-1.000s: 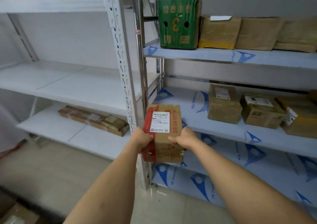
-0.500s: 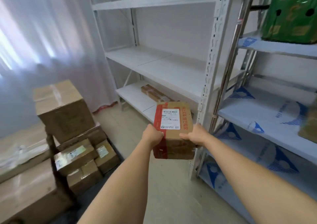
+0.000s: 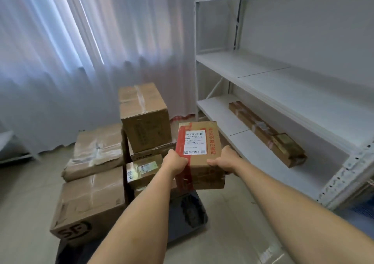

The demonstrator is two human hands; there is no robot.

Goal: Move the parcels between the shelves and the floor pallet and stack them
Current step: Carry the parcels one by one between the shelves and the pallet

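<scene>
Sheer white curtains (image 3: 85,51) fill the upper left and centre of the frame, hanging in soft folds to the floor with daylight glowing through them. A pale tiled floor (image 3: 26,199) spreads across the lower left, and a plain grey wall (image 3: 303,31) shows at the upper right.

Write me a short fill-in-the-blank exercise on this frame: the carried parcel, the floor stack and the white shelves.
1. The parcel with red tape is gripped by ____ hands, the left hand and the right hand.
2. Its top face carries a white shipping ____.
3. The long flat parcel lies on the ____ of the white shelves in view.
4. The tall taped box stands on top of ____ parcels, not on the floor.

Missing words: both; label; lowest; other
</scene>
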